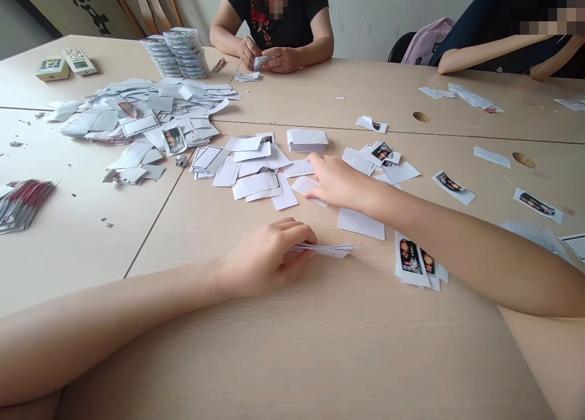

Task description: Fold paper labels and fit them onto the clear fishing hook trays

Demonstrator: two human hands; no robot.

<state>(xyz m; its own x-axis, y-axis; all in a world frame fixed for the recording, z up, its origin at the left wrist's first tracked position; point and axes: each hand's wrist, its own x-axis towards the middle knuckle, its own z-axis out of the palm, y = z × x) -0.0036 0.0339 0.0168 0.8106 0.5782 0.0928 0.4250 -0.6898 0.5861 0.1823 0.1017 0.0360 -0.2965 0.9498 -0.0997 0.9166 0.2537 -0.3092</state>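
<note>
My left hand [276,255] is closed around a thin stack of white paper cards [336,250], held low over the front of the table. Farther forward, my right hand [336,177] reaches over loose white cards, thumb and fingers apart, its fingertips at a white card [307,183] on the table. Just left of it lies a spread of overlapping cards [258,185], some with black borders. Behind the fingers stands a neat stack of white cards [307,141]. Under and beside my right forearm are cards with dark printed pictures [414,263], partly hidden by the arm.
A large heap of cards [150,112] covers the left middle. Behind it rise tall bundled stacks [183,53]; two small boxes [78,61] sit far left. A red-edged bundle [25,203] lies at the left edge. Across the table, one person [278,42] handles cards; another sits right.
</note>
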